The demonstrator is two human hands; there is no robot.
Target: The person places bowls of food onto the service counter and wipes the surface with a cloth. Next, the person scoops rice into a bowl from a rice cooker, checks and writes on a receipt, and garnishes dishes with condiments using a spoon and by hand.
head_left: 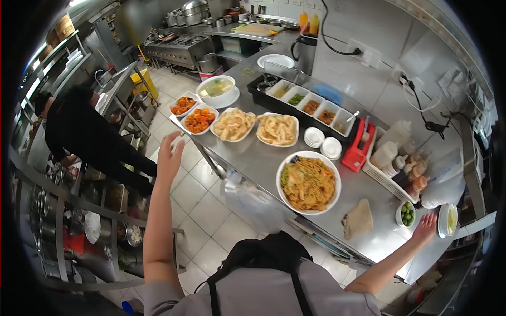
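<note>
My left hand [170,152] is raised at the near left corner of the steel counter, fingers apart and holding nothing. Just beyond it stand two bowls of orange-red saucy pieces [199,120] and a white bowl of soup [216,87] on a saucer. My right hand [425,228] reaches over the counter's right end with fingers stretched out and nothing in them. It lies between a small bowl of green limes [407,215] and an oval white dish of pale yellow slices [450,221]. A large bowl of noodles [310,183] sits mid-counter, with two dishes of pale crackers [233,125] farther left.
Behind the food runs a black rack of condiment trays [311,107]. A red holder [359,145], a white basket of squeeze bottles [387,171], stacked saucers [331,148] and a folded cloth [358,218] are on the counter. At left, a person in black [89,131] bends over another work area.
</note>
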